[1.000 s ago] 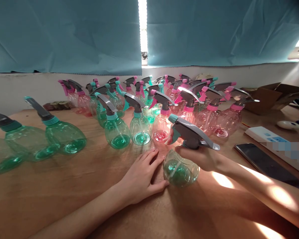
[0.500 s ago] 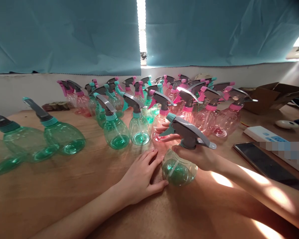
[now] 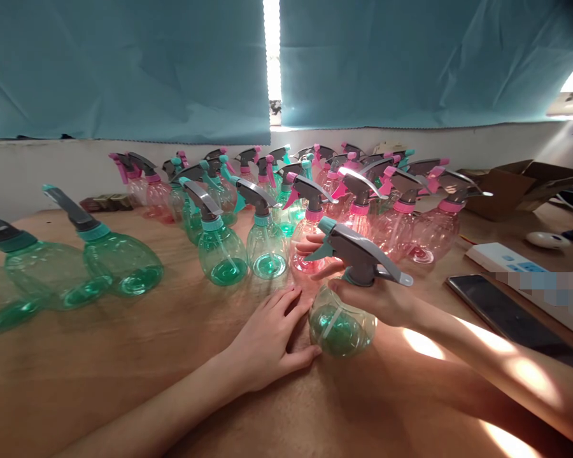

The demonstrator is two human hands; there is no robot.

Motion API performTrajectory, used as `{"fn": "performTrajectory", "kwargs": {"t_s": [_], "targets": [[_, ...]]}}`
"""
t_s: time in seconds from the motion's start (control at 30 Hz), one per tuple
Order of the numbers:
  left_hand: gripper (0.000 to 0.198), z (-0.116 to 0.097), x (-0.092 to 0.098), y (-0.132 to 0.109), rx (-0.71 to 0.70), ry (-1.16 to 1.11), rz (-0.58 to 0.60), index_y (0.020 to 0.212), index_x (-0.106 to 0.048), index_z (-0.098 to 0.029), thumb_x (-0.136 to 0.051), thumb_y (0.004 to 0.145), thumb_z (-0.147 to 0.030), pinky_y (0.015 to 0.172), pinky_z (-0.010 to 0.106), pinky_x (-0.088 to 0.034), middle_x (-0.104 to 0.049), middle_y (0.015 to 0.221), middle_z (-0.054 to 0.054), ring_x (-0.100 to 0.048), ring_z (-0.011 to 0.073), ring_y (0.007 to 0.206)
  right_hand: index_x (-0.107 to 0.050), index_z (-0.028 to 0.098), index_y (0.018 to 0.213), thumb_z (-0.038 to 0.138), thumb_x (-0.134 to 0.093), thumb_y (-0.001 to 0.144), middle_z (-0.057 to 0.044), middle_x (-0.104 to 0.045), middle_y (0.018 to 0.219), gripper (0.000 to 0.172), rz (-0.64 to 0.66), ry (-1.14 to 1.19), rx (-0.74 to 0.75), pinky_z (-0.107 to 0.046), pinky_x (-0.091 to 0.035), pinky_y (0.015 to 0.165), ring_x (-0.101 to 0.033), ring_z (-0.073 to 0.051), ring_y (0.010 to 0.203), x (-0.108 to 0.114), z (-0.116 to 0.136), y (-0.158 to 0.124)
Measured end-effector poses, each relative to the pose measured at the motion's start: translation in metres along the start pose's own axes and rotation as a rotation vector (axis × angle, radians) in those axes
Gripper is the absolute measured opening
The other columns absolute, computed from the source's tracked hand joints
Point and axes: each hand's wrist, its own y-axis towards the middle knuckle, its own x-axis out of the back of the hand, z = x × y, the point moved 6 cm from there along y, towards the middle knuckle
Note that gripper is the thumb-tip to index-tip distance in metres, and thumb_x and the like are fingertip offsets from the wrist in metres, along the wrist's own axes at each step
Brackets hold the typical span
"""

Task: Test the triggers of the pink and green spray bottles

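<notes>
A green spray bottle with a grey and teal trigger head stands before me, its nozzle facing left. Around its neck is my right hand, thumb on the near side, fingers reaching out behind the trigger. My left hand lies palm down on the table with its fingers extended; the thumb tip is at the bottle's lower left side. Just beyond are two green spray bottles and a pink spray bottle, partly hidden by my right fingers.
Several pink and green spray bottles crowd the back of the wooden table. More green bottles stand at the left. To the right lie a phone, a white power strip, a white mouse and an open cardboard box.
My right fingers have shifted slightly behind the trigger. The bottle and my left hand are nearly unchanged.
</notes>
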Motion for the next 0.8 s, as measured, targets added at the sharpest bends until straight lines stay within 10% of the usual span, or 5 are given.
{"fn": "performTrajectory", "kwargs": {"t_s": [0.8], "targets": [[0.063,-0.0011,-0.0012,0.0002,0.016,0.006,0.032,0.135,-0.048,-0.013,-0.063,0.086,-0.048,0.111,0.052,-0.031,-0.038,0.149,0.02,-0.033,0.0349,0.138,-0.058,0.026,0.118,0.013,-0.051,0.075,-0.005,-0.066,0.114,0.046,-0.002,0.0,-0.06,-0.029,-0.055,0.066,-0.063,-0.013,0.07,0.0017,0.0033,0.0004]]}}
